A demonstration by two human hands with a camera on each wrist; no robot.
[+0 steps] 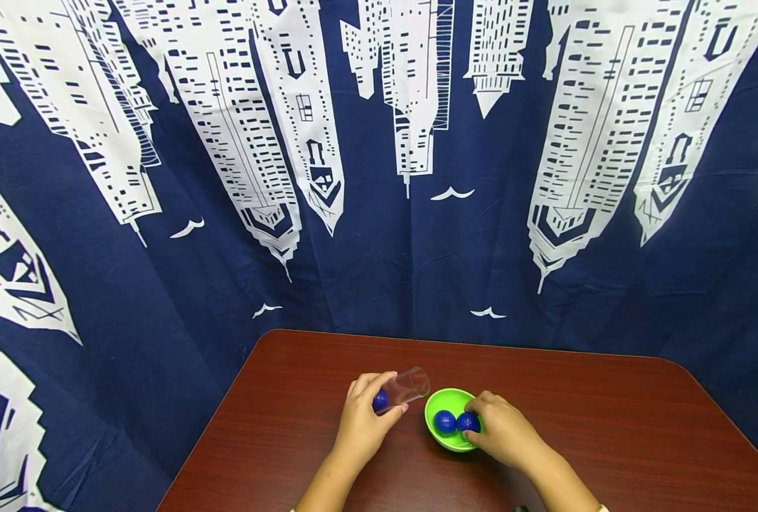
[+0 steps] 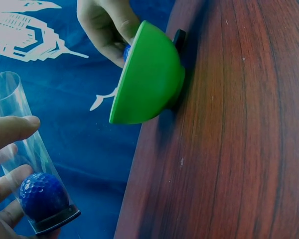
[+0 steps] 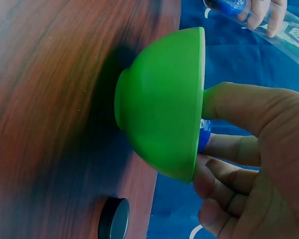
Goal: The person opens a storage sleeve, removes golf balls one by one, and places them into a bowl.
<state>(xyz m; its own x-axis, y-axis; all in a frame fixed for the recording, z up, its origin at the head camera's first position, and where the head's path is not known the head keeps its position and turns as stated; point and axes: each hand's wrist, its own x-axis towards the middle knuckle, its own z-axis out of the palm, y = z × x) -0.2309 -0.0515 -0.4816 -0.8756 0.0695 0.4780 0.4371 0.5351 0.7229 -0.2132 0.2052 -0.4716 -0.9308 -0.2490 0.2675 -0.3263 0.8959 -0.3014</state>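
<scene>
My left hand grips a clear plastic tube, tilted with its mouth toward the right. A blue golf ball sits at the tube's bottom, against a black end cap. On the table stands a green bowl with two blue golf balls showing, one at the left. My right hand reaches into the bowl and pinches the other golf ball between thumb and fingers. The bowl's wall hides most of that ball in the right wrist view.
A round black cap lies on the reddish-brown wooden table, near the bowl on my side. Behind the table hangs a dark blue cloth printed with white buildings and birds.
</scene>
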